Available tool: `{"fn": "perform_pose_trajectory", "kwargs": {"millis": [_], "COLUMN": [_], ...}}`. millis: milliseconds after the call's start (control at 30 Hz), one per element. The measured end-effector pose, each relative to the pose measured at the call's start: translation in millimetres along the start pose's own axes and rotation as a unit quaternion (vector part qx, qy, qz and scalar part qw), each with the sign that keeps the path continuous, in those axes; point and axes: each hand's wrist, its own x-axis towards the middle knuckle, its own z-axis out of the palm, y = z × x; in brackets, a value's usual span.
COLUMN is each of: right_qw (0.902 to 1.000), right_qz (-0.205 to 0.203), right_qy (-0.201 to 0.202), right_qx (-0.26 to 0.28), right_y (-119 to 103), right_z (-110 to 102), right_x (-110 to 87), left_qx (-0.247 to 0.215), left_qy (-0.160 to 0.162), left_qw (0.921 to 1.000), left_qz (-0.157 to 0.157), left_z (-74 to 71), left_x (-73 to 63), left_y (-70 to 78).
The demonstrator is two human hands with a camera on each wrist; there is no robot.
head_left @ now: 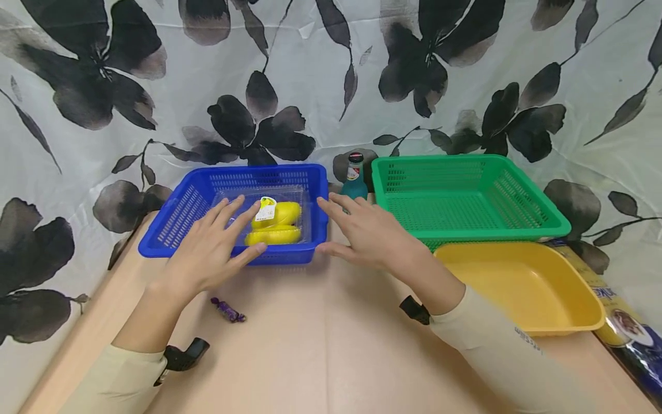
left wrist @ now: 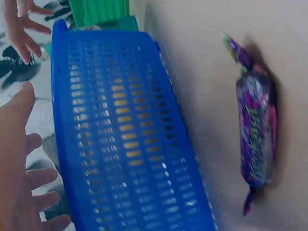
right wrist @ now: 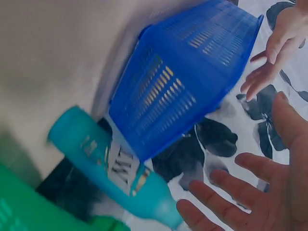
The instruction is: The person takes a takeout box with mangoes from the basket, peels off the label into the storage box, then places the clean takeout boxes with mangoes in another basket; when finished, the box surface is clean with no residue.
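Note:
My left hand (head_left: 207,247) hovers over the near left part of the blue basket (head_left: 160,244), fingers spread. A clear plastic pack holding two yellow fruit-like pieces (head_left: 276,234), with a white label on top, lies inside the basket. My right hand (head_left: 367,233) is held with loose, spread fingers beside the basket's right end, close to a teal bottle (head_left: 354,185) with a dark cap. Nothing is between the fingers of either hand. In the left wrist view, a candy in a purple wrapper (left wrist: 257,125) lies on the table in front of the basket.
Right of the bottle stands a green basket (head_left: 465,234). A yellow tray (head_left: 517,287) sits in front of it, partly behind my right forearm. A blue and yellow packet (head_left: 628,328) lies along the right edge. Floral cloth (head_left: 331,80) hangs behind the table.

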Motion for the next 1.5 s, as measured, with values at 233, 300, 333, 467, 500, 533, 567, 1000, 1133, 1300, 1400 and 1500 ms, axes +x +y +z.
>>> {"fn": "perform_pose_trajectory", "kwargs": {"millis": [233, 300, 333, 467, 500, 533, 567, 1000, 1133, 1300, 1400, 1500], "right_qw": [0.9991, 0.9989, 0.9988, 0.9984, 0.9979, 0.9975, 0.9968, 0.9922, 0.991, 0.9897, 0.9896, 0.9892], "right_qz": [0.0, 0.003, 0.004, 0.011, 0.013, 0.016, 0.019, 0.042, 0.041, 0.043, 0.04, 0.047], "right_qy": [-0.024, -0.029, -0.032, -0.038, -0.042, -0.046, -0.052, -0.098, -0.114, -0.122, -0.114, -0.106], "right_qx": [0.035, 0.037, 0.037, 0.041, 0.047, 0.052, 0.058, 0.064, 0.057, 0.061, 0.077, 0.09], "right_y": [-3.3, -2.7, -2.2, 0.6, 1.1, 1.6, 2.2, -0.3, -2.4, -3.1, -2.1, 0.6], "right_z": [12.5, 16.4, 18.5, 27.2, 29.6, 31.0, 32.7, 29.3, 24.8, 24.0, 25.3, 28.2], "right_x": [18.8, 24.4, 27.0, 35.1, 36.5, 36.8, 37.0, 41.7, 43.1, 44.1, 45.7, 45.6], "left_qx": [-0.031, -0.037, -0.041, -0.061, -0.07, -0.081, -0.092, -0.151, -0.144, -0.147, -0.163, -0.182], "left_qy": [0.004, 0.006, 0.005, 0.001, -0.002, -0.006, -0.011, -0.109, -0.135, -0.165, -0.192, -0.22], "left_qw": [0.9995, 0.9992, 0.999, 0.9976, 0.9968, 0.9958, 0.9946, 0.9769, 0.9744, 0.9687, 0.9604, 0.95], "left_qz": [-0.007, -0.011, -0.015, -0.033, -0.038, -0.042, -0.047, -0.105, -0.109, -0.113, -0.119, -0.128], "left_z": [-1.2, -1.2, -1.1, 0.0, 0.4, 0.9, 1.1, -10.5, -7.7, -3.8, -5.7, -5.4], "left_x": [0.5, -1.0, -1.5, -2.6, -2.6, -2.0, -1.6, 24.1, 25.8, 26.6, 30.8, 38.1], "left_y": [-16.4, -21.9, -24.8, -38.0, -41.5, -44.3, -47.1, -83.1, -84.3, -85.1, -87.4, -86.4]}}
